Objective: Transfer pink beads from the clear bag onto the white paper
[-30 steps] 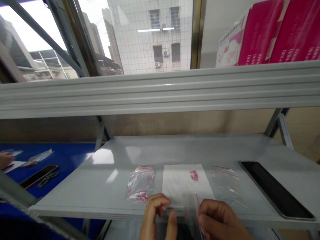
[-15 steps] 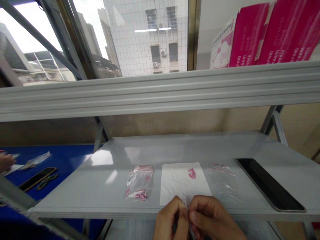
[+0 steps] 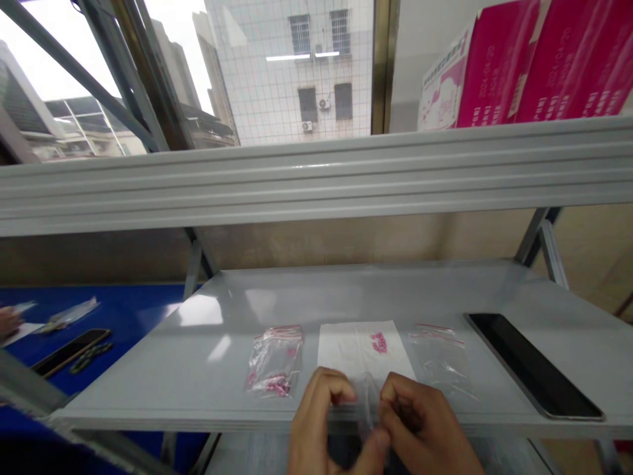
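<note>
The right hand (image 3: 424, 422) pinches a clear bag (image 3: 367, 399) at the near edge of the paper (image 3: 341, 343); the left hand's (image 3: 319, 419) fingers stand parted. Likely light, limp and slippery, it is best held by its rim.

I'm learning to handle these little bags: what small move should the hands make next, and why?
Probably bring the curled fingers of the left hand onto the clear bag: the right hand seems to pinch one edge, while those fingers stand apart from it, so a second hold should steady it. Blur hides whether its mouth is open.
</note>
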{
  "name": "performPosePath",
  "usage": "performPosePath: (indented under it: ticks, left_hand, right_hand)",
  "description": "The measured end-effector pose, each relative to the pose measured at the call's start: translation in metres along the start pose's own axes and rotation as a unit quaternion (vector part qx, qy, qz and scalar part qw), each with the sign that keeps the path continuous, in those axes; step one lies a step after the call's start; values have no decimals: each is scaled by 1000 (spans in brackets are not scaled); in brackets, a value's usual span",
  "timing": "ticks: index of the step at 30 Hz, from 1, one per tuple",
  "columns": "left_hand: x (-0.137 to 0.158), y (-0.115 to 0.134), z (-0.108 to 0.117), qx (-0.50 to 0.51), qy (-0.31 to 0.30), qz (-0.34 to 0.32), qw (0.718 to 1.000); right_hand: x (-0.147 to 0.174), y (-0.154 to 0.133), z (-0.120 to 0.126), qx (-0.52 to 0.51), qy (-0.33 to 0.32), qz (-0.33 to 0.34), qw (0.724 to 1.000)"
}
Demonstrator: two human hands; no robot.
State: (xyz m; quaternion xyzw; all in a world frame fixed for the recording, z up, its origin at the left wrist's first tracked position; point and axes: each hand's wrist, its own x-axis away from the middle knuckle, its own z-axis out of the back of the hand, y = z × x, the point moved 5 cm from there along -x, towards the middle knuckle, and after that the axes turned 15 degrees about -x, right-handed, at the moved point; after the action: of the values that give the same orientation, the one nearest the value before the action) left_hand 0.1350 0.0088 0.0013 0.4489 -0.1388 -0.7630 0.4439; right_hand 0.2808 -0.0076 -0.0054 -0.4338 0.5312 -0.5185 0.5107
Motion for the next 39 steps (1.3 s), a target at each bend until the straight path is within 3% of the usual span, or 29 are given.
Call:
performPosePath:
  ticks: [3,11,13,15,17,19,21,24,26,28,33,36,39]
  left_hand:
    - [-5,4,-3,24,-43,-71,996]
    - [-9,-12,-12,79,-70,-40,994]
    - [-12,-16,-12,117,-69,-21,990]
    - [-16,-21,-13,174,-79,20,981]
    - [-20,-24,-18,248,-111,71,960]
    - [-21,-24,-28,327,-167,112,923]
    - [-20,-20,-40,408,-230,137,873]
    - [-15,-16,-57,507,-295,173,791]
    - [-16,-18,-61,527,-304,187,771]
    - [-24,-21,-60,510,-294,178,788]
    - [-68,-35,-44,383,-228,132,885]
    - [-96,-44,-42,204,-225,54,951]
    - [-115,-49,-51,2,-264,-62,963]
  right_hand:
    - [-2,-3,-2,-7,-13,-4,1000]
    - [-8,-1,6,26,-9,22,999]
    - [-7,-6,11,39,1,68,997]
    - [-3,-21,17,65,20,178,982]
    - [3,-38,18,100,9,304,947]
    - [6,-48,14,122,-52,365,922]
    - [4,-51,10,118,-112,363,917]
    - [2,-50,9,96,-125,368,916]
    - [0,-47,10,86,-111,379,915]
    - [-3,-42,12,66,-87,377,920]
    - [-17,-24,23,15,57,356,933]
    - [-26,-2,27,14,131,325,936]
    - [-35,28,22,84,142,288,943]
